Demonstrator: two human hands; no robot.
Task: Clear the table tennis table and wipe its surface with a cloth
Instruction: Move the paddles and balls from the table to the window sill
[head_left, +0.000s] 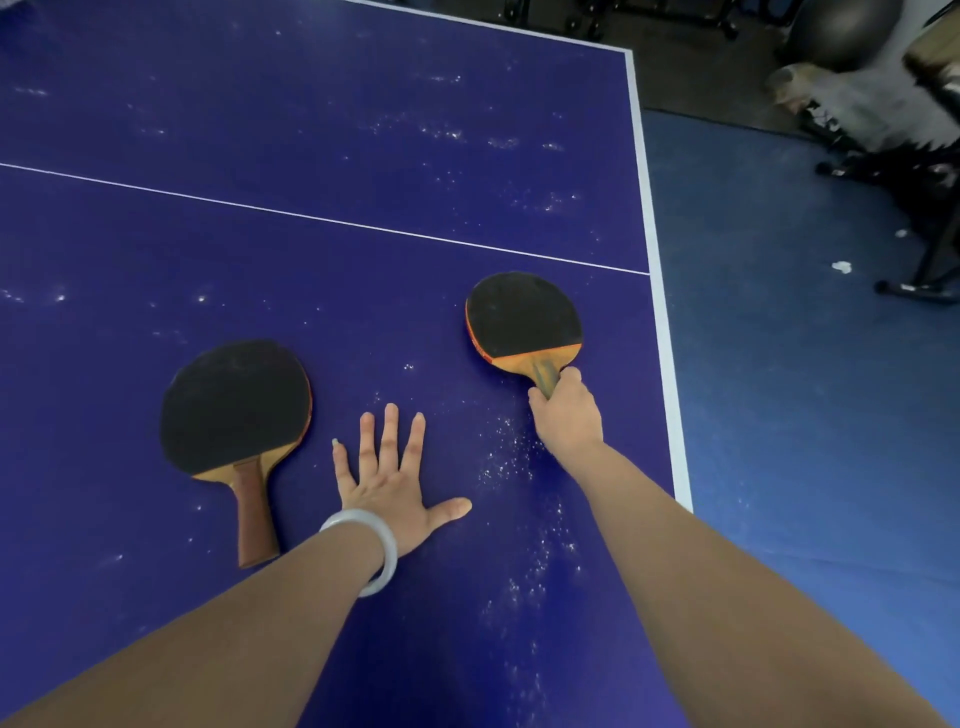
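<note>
Two black-faced paddles lie on the blue table tennis table (322, 130). The right paddle (523, 318) sits near the table's right edge, and my right hand (567, 413) grips its handle. The left paddle (234, 402) lies flat with its brown handle pointing toward me, nobody touching it. My left hand (389, 478), a pale bangle on its wrist, rests flat on the table with fingers spread, just right of that paddle's handle. White dusty specks are scattered over the surface, thickest between my two hands. No cloth is in view.
A white centre line (322, 218) crosses the table and a white border (655, 270) marks its right edge. Beyond it is blue floor (789, 415) with small white scraps (841, 267). Dark metal frames (919, 249) and a grey exercise ball (841, 26) stand at the far right.
</note>
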